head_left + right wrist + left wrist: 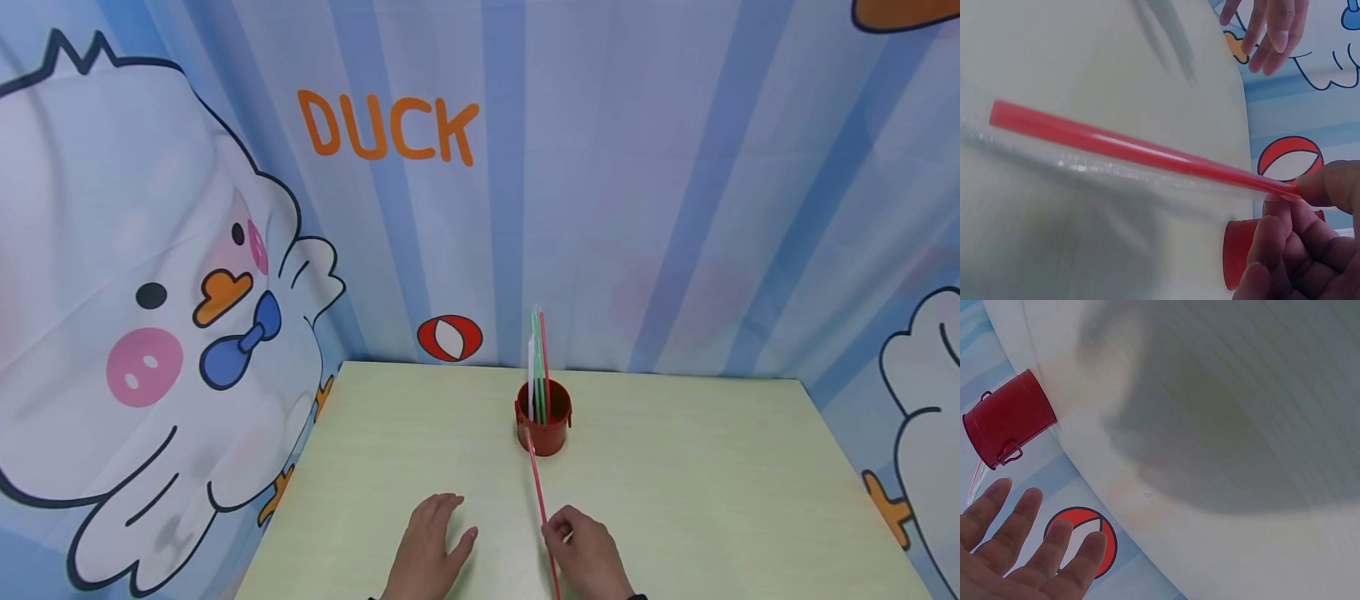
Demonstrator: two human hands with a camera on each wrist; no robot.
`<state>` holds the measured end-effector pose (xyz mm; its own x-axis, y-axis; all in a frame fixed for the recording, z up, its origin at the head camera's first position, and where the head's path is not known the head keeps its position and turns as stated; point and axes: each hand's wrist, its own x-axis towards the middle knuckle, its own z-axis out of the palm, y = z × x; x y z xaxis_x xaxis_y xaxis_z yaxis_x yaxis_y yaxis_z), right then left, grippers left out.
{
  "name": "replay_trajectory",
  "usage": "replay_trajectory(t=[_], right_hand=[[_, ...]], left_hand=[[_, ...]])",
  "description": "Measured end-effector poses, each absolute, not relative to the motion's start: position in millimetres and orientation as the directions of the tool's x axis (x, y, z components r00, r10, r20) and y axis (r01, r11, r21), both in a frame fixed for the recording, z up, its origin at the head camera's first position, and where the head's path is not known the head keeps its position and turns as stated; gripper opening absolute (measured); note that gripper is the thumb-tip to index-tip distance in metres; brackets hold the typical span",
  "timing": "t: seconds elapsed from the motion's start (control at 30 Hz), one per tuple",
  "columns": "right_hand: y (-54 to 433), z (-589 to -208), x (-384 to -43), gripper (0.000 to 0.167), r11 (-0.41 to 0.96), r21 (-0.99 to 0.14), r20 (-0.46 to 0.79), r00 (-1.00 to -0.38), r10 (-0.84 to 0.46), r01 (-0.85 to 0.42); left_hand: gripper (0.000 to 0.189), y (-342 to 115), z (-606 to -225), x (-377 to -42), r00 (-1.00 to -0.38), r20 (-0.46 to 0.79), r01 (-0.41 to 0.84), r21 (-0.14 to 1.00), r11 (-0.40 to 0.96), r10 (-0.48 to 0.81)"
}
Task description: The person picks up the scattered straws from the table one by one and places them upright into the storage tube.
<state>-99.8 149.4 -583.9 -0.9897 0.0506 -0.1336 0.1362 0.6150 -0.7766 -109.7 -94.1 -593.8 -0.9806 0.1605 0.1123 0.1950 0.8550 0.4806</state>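
My right hand (pixel 588 550) pinches a red straw (pixel 537 483) between thumb and fingers. In the right wrist view, a clear plastic sleeve (pixel 1085 164) runs along the straw, whose near end points away from the hand. The straw's far tip overlaps the front of a small red bucket (pixel 543 438) in the head view. Several straws (pixel 539 367), green, white and red, stand upright in that bucket. To the left of the held straw, my left hand (pixel 429 546) hovers over the table with its fingers spread and nothing in them.
The pale yellow table (pixel 712 483) reaches back to a blue striped cloth (pixel 585 167) printed with ducks. The bucket stands near the table's back edge, with small handle loops on its sides. Shadows of the hands fall across the tabletop.
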Motion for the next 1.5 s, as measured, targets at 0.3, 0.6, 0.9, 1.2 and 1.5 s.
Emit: replay_trajectory(t=[0.3, 0.6, 0.9, 1.2, 1.5], right_hand=[[156, -579, -102, 0.007, 0.598, -0.792, -0.104, -0.992, 0.067, 0.123], [161, -576, -105, 0.006, 0.586, -0.795, -0.121, -0.988, 0.095, 0.154], [166, -571, -109, 0.004, 0.584, -0.800, -0.080, -0.989, 0.124, 0.139], [173, -563, -114, 0.008, 0.579, -0.796, -0.110, -0.982, 0.151, 0.179], [182, -556, -121, 0.009, 0.574, -0.793, -0.121, -0.977, 0.177, 0.202]], left_hand=[[0.044, -95, -595, -108, -0.980, 0.122, 0.196, 0.469, 0.861, 0.157], [0.046, -93, -595, -110, -0.988, 0.063, 0.152, 0.488, 0.859, 0.139], [0.045, -95, -592, -110, -0.985, 0.091, 0.173, 0.492, 0.853, 0.147], [0.044, -96, -592, -108, -0.977, 0.131, 0.212, 0.492, 0.845, 0.169], [0.043, -95, -590, -108, -0.977, 0.127, 0.212, 0.497, 0.841, 0.172]])
